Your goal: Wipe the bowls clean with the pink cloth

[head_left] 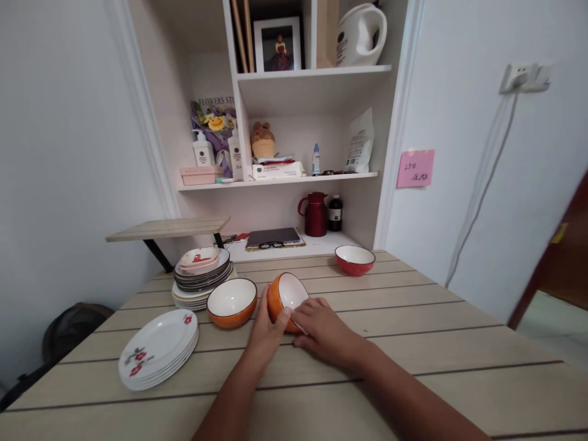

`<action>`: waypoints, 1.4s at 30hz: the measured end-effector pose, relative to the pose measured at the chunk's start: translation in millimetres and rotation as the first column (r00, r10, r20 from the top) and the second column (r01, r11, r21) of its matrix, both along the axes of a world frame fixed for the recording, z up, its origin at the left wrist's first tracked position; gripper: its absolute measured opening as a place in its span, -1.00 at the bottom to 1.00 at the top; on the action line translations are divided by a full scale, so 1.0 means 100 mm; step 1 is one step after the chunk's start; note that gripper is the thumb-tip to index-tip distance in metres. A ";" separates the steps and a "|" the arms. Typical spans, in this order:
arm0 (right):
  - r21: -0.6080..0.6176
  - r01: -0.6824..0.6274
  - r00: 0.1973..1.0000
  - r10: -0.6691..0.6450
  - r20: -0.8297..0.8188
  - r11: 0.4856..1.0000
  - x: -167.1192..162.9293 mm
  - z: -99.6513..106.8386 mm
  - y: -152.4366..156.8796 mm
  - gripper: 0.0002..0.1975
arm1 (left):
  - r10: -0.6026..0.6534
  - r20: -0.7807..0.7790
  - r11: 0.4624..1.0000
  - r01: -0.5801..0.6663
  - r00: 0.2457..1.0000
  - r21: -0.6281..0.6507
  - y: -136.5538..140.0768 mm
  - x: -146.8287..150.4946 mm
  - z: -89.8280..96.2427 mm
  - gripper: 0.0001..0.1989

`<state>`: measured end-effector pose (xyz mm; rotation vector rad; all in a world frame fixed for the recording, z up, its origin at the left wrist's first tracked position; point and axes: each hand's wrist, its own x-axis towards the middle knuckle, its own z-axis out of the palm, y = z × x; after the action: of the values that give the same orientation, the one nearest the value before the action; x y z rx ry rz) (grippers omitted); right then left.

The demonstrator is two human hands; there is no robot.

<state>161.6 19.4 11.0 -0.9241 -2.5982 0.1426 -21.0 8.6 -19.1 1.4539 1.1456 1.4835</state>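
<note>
My left hand (pixel 267 324) grips an orange bowl (pixel 277 300) by its left side, thumb at the near rim. The bowl is tilted, so its white inside faces right and up. My right hand (pixel 324 329) lies over the bowl's near right rim with its fingers curled together. A small whitish edge shows under those fingers; whether it is the rim or something thin held there, I cannot tell. A second orange bowl (pixel 232 302) with a white inside stands upright just left of my left hand. Farther back on the right sits a red bowl (pixel 354 262), also upright.
Flowered white plates (pixel 158 349) are stacked at the left front. Behind them stands a taller stack of dark-rimmed plates (pixel 204 280), topped by small dishes. A raised wooden shelf (pixel 168 228) overhangs the back left. A red jug (pixel 315 214) and a laptop (pixel 273 237) are at the back.
</note>
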 end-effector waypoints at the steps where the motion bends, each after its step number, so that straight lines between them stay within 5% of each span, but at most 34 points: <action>1: 0.015 0.003 1.000 -0.003 0.028 1.000 0.03 0.00 0.02 -0.61 | 0.006 0.013 1.000 -0.006 1.000 -0.012 0.03 -0.01 -0.03 -0.12; 8: 0.089 0.061 0.996 -0.067 0.057 0.994 0.08 -0.04 0.08 -0.64 | 0.010 0.065 1.000 -0.009 0.998 -0.018 0.14 0.00 -0.12 -0.16; 15: -0.060 0.078 0.984 -0.086 -0.156 0.995 -0.06 -0.12 -0.01 -0.83 | 0.003 -0.051 0.999 -0.005 0.999 -0.045 -0.04 0.03 0.02 -0.02; 20: -0.148 -0.030 0.957 -0.014 -0.291 0.989 -0.16 -0.10 -0.07 -0.84 | 0.044 -0.005 0.998 -0.045 0.999 -0.048 0.02 0.00 -0.01 -0.11; 27: -0.015 -0.011 0.999 0.010 -0.052 1.000 0.02 -0.07 0.02 -0.69 | 0.082 0.045 0.997 -0.082 0.996 0.005 0.16 -0.03 -0.13 -0.25; 33: 0.076 0.043 0.999 -0.043 -0.003 0.996 0.03 -0.09 0.03 -0.70 | 0.108 0.073 0.994 -0.105 0.991 -0.043 0.09 0.00 -0.08 -0.23; 39: -0.036 0.092 0.974 -0.097 -0.204 0.995 -0.12 -0.15 0.00 -0.95 | 0.048 0.037 0.999 -0.047 0.998 -0.022 0.00 0.04 -0.03 -0.03; 42: -0.094 0.099 0.933 -0.126 -0.338 0.991 -0.13 -0.17 0.03 -0.80 | -0.044 0.009 0.999 0.044 0.999 -0.021 0.00 0.07 -0.03 0.07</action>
<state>148.5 22.4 -5.6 -0.9749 -2.2261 0.3412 -14.4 8.5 -22.5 1.4474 1.1142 1.4422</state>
